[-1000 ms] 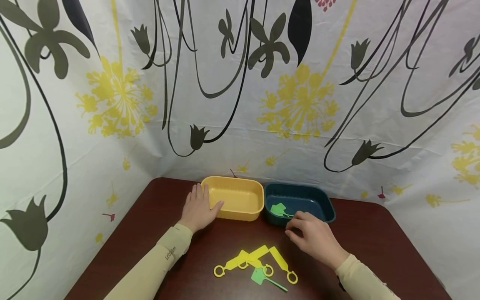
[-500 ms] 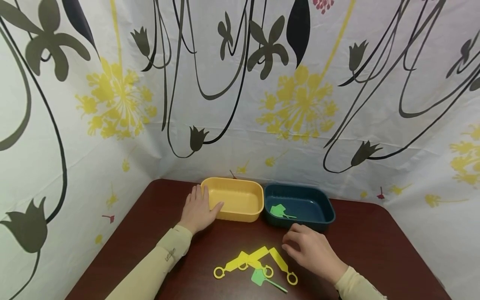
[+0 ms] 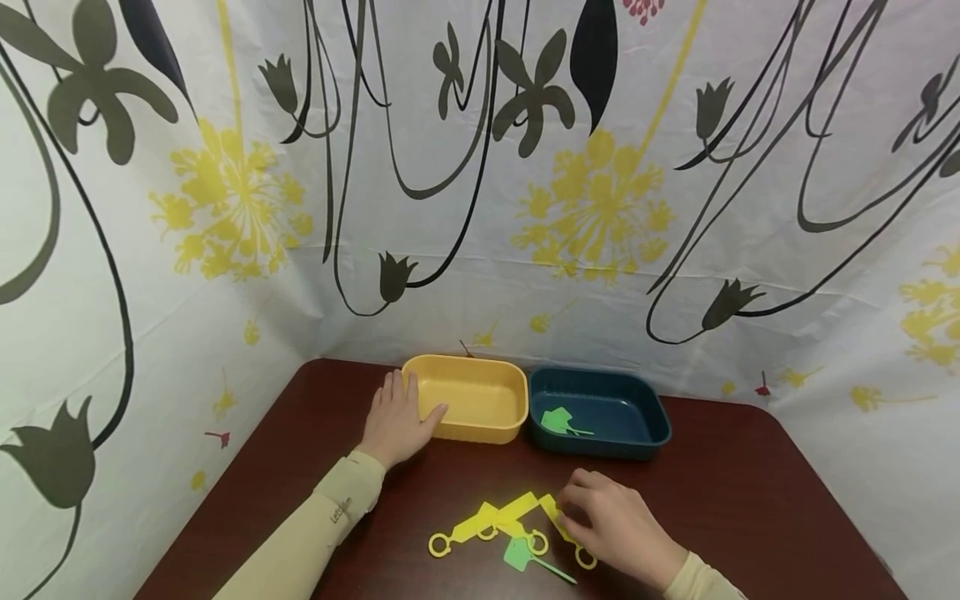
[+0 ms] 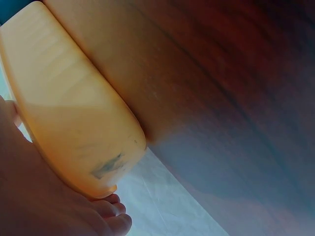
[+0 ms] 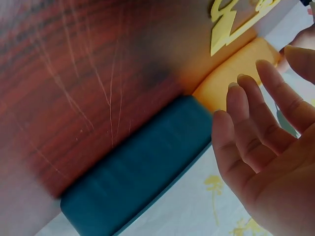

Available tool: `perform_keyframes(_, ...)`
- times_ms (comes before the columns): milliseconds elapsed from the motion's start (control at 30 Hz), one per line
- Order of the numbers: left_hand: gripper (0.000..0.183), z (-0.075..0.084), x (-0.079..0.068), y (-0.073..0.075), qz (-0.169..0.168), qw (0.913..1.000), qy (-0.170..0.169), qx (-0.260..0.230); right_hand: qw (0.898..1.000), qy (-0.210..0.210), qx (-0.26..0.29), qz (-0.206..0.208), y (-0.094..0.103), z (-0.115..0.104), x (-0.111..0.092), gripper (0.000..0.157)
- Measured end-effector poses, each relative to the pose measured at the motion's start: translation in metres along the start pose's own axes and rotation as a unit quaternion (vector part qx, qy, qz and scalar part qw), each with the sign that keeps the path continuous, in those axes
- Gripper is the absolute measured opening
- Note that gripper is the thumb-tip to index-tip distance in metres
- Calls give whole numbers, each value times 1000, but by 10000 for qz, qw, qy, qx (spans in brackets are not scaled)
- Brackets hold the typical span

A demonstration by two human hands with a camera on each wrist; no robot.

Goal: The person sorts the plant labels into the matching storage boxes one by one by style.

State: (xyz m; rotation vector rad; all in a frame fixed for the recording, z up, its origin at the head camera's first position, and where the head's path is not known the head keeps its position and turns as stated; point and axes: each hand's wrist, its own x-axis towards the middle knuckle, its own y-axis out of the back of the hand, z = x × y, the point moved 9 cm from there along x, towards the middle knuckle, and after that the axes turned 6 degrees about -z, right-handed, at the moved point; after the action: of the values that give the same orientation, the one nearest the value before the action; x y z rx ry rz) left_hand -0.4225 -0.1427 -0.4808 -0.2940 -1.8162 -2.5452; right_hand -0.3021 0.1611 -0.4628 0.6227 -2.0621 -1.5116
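Observation:
My left hand (image 3: pixel 397 419) rests with straight fingers on the left end of a yellow plastic tub (image 3: pixel 472 433); the left wrist view shows the tub's side (image 4: pixel 78 103) with the fingers along its rim. My right hand (image 3: pixel 618 521) is over the rightmost of several flat yellow tags with ring ends (image 3: pixel 517 506), partly covering it in the head view. In the right wrist view its fingers (image 5: pixel 251 142) are loosely bent and hold nothing. A green tag with a thin stem (image 3: pixel 517 553) lies just in front of the yellow ones.
A dark blue tub (image 3: pixel 600 447) stands right beside the yellow tub, with green tags (image 3: pixel 557 420) inside. Both sit at the back of a dark red-brown table (image 3: pixel 750 492). A patterned white cloth (image 3: pixel 465 225) hangs behind and along the sides.
My right hand has come back from the blue tub toward the yellow tags. A green stem by its fingers now lies free in the tub. My left hand stays put.

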Motion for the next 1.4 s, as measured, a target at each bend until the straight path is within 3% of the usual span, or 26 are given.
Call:
perform_keyframes(267,99,-3,4,-3,-52,9999,-4,99,9981,-115,285,-538,-15,-1,-2,12)
perform_keyframes(767,95,-3,2,0,43,10000,-77,4,9941,-117,482,-961,-35,-10,-6,21)
perform_keyframes(1200,92,-2,-1,-3,-62,10000,-37,-15,9932,-121,309,-1113,-43,-12,-7,13)
perform_keyframes(1400,91,-3,1,-5,-52,10000,-47,32,9945,5,296,-1000,-42,-15,-7,16)
